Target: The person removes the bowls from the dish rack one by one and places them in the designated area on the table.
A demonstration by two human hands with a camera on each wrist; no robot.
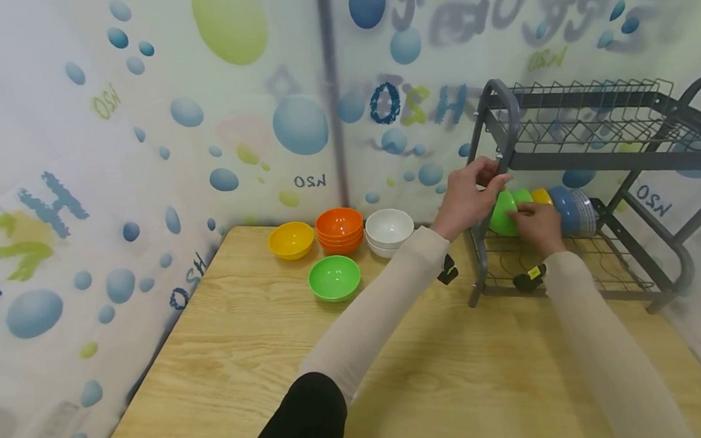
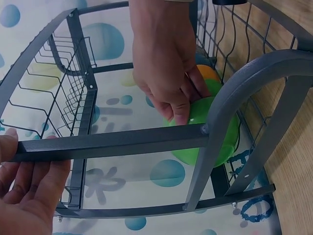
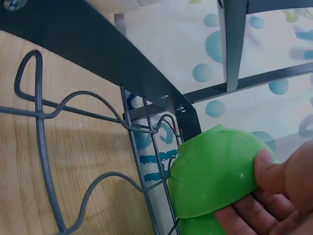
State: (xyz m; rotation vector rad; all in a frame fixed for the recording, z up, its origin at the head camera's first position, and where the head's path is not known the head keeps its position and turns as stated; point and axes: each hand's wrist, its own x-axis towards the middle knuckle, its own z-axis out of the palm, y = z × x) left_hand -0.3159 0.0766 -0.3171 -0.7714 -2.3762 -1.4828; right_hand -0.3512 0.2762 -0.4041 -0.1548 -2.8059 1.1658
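Note:
My left hand (image 1: 468,195) grips a side bar of the grey metal dish rack (image 1: 594,159), with the thumb above the bar and the fingers beneath it in the left wrist view. On the rack's lower level my right hand (image 1: 538,226) pinches a green bowl (image 3: 215,171) between thumb and fingers. This bowl stands on its edge at the left end of a row, by the rack's side frame. Beside it in the row are another green bowl (image 1: 521,196), a yellow bowl (image 1: 540,196), blue bowls (image 1: 563,209) and a striped bowl (image 1: 584,213), partly hidden by my right hand.
Left of the rack on the wooden table (image 1: 216,388) stand a yellow bowl (image 1: 291,241), stacked orange bowls (image 1: 340,232), stacked white bowls (image 1: 390,230) and a single green bowl (image 1: 334,279). The rack's upper wire basket (image 1: 592,124) overhangs the lower level. A patterned wall (image 1: 253,198) rises behind.

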